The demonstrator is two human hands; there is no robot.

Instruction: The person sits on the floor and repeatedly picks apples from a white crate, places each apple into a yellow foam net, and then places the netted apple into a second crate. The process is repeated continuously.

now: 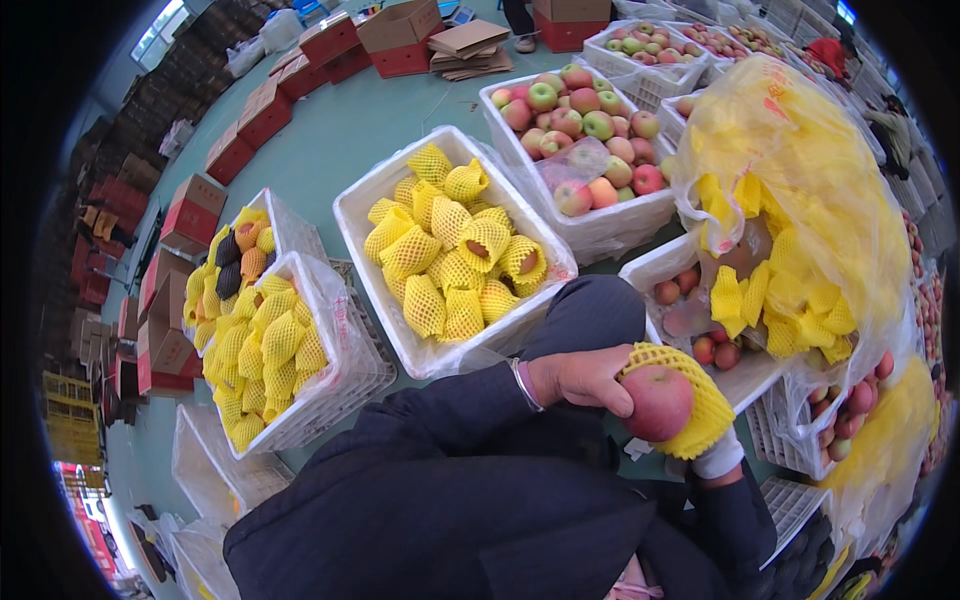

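A red apple point(657, 403) sits partly inside a yellow foam net sleeve point(701, 405) before my chest. My left hand point(589, 377) grips the apple from the left, thumb on its side. Behind the sleeve, my right hand point(718, 451) holds it from the right; its fingers are mostly hidden, and white cloth covers the wrist. A white plastic crate point(420, 367) with netted apples stands ahead of my left hand. Loose netting and a few bare apples lie in another crate point(637, 274) beyond my hands, beneath a big clear bag of yellow foam nets point(787, 150).
More netted apples fill a crate point(337, 367) at the left. Bare apples fill a crate point(502, 142) at the top. Red and brown cardboard boxes point(262, 112) line the green floor. Other people are at the far right, one in red point(827, 57).
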